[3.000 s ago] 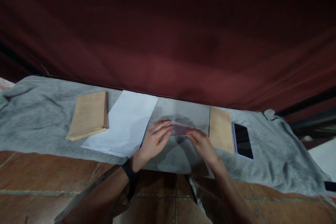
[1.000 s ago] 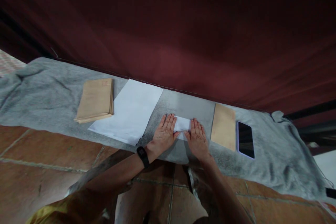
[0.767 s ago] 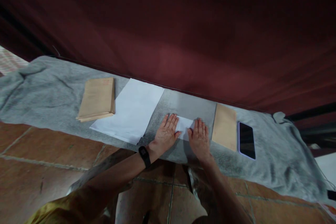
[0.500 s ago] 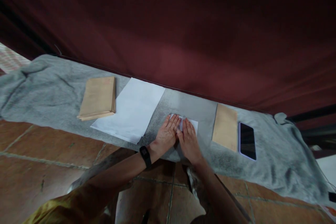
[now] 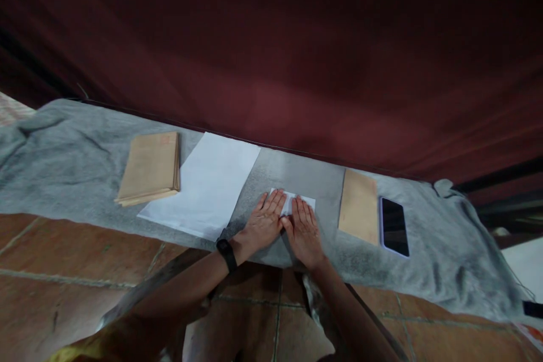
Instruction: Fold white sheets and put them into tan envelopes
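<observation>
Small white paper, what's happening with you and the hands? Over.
Left hand and right hand open, palms down on small white paper. Paper on grey cloth, partly covered. Phone off to the right, not in the way.

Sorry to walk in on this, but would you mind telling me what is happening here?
Someone is pressing a small piece of white paper flat with the left hand and right hand. White sheets and a stack of brown envelopes lie left; a single envelope and a phone lie right.
</observation>
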A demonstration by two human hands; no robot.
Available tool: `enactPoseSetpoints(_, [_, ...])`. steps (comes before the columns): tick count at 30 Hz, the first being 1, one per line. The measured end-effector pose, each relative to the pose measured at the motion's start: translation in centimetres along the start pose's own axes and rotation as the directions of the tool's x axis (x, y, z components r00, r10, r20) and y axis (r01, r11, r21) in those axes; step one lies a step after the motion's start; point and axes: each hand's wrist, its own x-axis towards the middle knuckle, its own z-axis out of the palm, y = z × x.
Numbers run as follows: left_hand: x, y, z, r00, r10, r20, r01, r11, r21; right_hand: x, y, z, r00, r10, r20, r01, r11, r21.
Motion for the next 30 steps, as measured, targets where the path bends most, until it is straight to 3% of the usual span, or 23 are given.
enactPoseSetpoints(17, [0.1,-0.5,-0.4,0.987,-0.139,-0.079,0.14,0.99,0.013,-0.6,2.4,-0.5,0.994,0.08,-0.073,-0.088,0.99,-0.109])
enactPoseSetpoints(30, [0.1,-0.3,-0.2,0.986,-0.166,-0.026,0.168,0.981,0.093,-0.6,3.3,-0.3,0.985,0.134,-0.112,-0.153,0.971,-0.181])
